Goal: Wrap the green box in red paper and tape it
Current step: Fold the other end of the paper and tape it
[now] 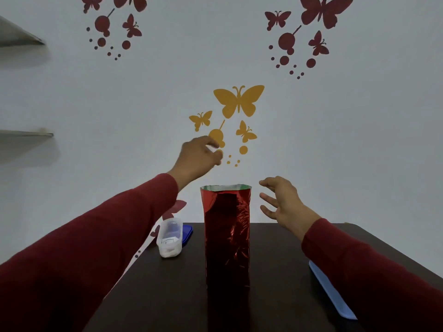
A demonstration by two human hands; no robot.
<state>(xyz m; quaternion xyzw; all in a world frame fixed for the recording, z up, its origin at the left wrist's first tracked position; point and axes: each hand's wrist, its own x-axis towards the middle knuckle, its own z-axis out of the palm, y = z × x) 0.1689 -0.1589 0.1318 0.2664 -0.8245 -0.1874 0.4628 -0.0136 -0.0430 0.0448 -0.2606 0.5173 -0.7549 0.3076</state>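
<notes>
A tall box wrapped in shiny red paper (227,238) stands upright on the dark table (275,264). Its top end is open, with a silver and green rim showing. The green box itself is hidden inside the paper. My left hand (199,156) is raised above and left of the open top, fingers curled loosely toward the thumb, touching nothing I can see. My right hand (279,200) hovers just right of the top, fingers spread, apart from the paper.
A clear plastic tub (169,237) lies on the table left of the box, with a dark blue lid (188,234) behind it. A light blue flat tray (330,291) sits at the right edge under my sleeve. A wall with butterfly stickers stands right behind the table.
</notes>
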